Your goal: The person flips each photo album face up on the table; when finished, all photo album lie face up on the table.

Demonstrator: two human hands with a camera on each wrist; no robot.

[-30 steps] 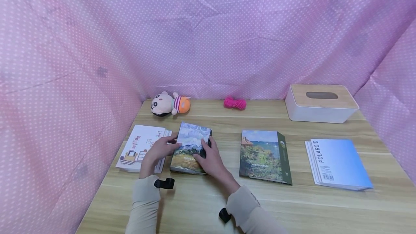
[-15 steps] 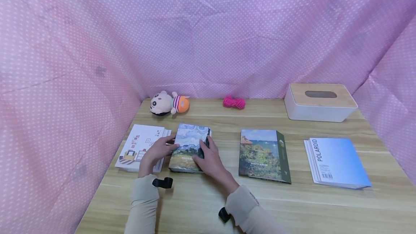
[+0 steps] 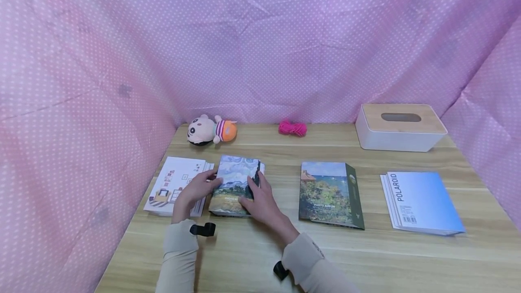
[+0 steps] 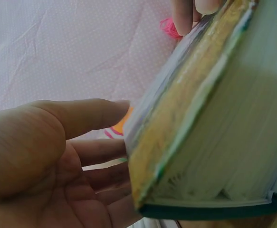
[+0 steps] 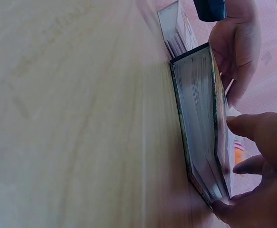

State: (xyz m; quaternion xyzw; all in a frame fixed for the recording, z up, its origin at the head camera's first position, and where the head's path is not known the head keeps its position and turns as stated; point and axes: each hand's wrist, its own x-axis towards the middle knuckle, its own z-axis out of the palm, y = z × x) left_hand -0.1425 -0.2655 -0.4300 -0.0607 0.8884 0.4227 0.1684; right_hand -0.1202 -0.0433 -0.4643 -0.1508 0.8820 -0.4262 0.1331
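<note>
A thick photo album (image 3: 235, 180) with a painted landscape cover lies left of centre on the table. My left hand (image 3: 199, 189) touches its left side, the thumb at the cover's edge and the fingers straight against the spine, as the left wrist view shows. On the other side my right hand (image 3: 264, 200) grips the album, thumb over the cover and fingers bent at the right edge. White page edges show along the album's near side (image 5: 197, 104) in the right wrist view. Close beside my left hand is a stack of white booklets (image 3: 172, 180), partly covered by that hand.
To the right lie a second photo album (image 3: 325, 193) with a seaside painting and a blue-white POLAROID stack (image 3: 425, 202). Along the back are a plush doll (image 3: 211, 130), a pink yarn bundle (image 3: 292, 128) and a tissue box (image 3: 400, 137). A pink dotted curtain (image 3: 260, 49) encloses the table.
The album's cover has shifted slightly left between my hands, and more white page edge shows at its right side. My right hand has followed it a little to the left; the other things stay put.
</note>
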